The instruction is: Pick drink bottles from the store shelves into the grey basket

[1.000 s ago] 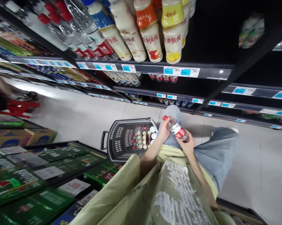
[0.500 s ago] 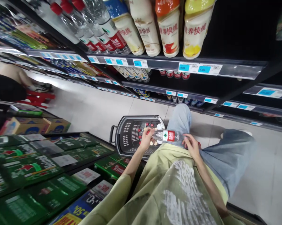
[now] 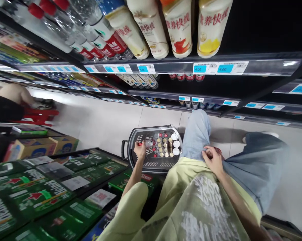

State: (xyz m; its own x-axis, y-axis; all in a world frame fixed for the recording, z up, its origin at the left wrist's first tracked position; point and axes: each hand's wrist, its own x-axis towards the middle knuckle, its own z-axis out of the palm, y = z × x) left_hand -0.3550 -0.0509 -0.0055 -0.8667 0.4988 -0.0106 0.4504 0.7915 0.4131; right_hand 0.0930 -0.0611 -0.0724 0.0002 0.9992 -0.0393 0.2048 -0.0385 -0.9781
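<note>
My left hand (image 3: 140, 150) grips a clear water bottle (image 3: 149, 143) near its red cap, inside the black shopping basket (image 3: 137, 134). The bottle lies tilted, its base toward several small bottles standing in rows, seen from above with red, cream and white caps (image 3: 176, 144). My right hand (image 3: 213, 158) is by my knee, over the jeans. Its fingers are loosely bent and apart, and I make out nothing held in them.
Shelves with price labels (image 3: 223, 68) run along the far side, bearing water bottles (image 3: 116, 43) and milky drink bottles (image 3: 179, 30). Green beer cartons (image 3: 40, 194) are stacked at left. A person (image 3: 10, 97) sits on a red stool (image 3: 40, 115) farther down the aisle.
My left hand has carried the water bottle leftward from my lap into the basket. My right hand has come away from the bottle's base and stays near my knee.
</note>
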